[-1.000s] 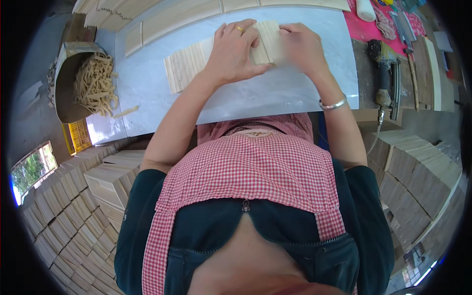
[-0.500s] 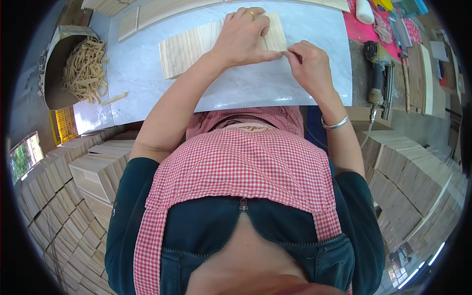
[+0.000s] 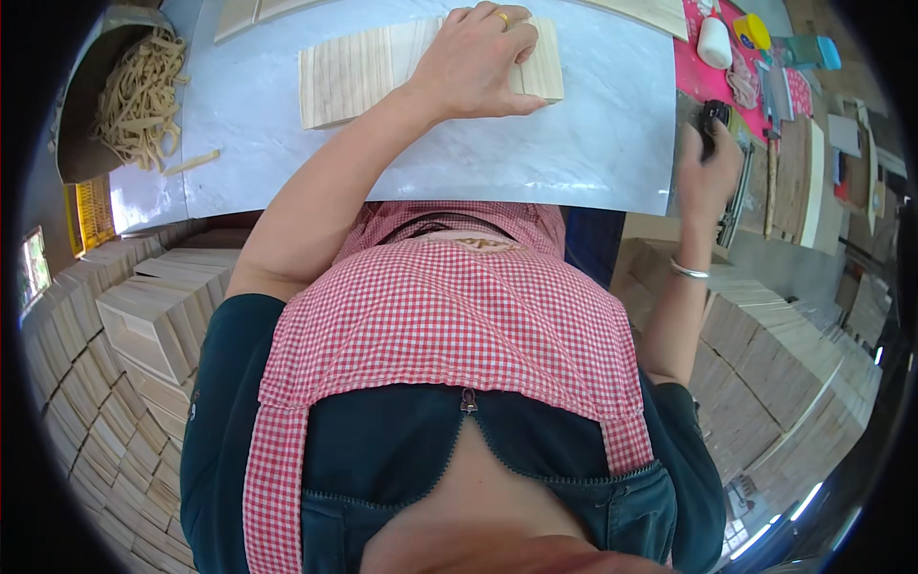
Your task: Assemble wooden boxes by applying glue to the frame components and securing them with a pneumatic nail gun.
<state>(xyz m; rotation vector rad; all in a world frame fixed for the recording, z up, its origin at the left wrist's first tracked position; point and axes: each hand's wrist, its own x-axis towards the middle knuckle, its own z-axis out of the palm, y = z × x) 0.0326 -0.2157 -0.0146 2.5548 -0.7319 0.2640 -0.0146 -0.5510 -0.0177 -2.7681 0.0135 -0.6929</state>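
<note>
On the white marbled tabletop point(image 3: 402, 172) lies a pale rectangular wooden piece point(image 3: 346, 77), box-like, with a seam across it. My left hand point(image 3: 478, 67), with a ring on one finger, grips its right part, the thumb along the near edge and the fingers over the top. At the right edge of the table, my right hand point(image 3: 710, 172) is closed around a black air-powered nail gun point(image 3: 713, 117). Motion blurs those fingers a little, and the hand hides most of the tool's body.
Left, a bin holds tan rubber-like strips point(image 3: 139, 96); one loose strip point(image 3: 193, 162) lies beside it. A white bottle point(image 3: 713, 40), a yellow-lidded container point(image 3: 752, 32) and a stick-handled tool point(image 3: 771, 187) are at right. Stacked wooden boxes point(image 3: 143, 316) flank me.
My right hand has left the near right corner of the wooden piece and moved right onto the nail gun. My left hand still grips the piece. The whole view has shifted slightly.
</note>
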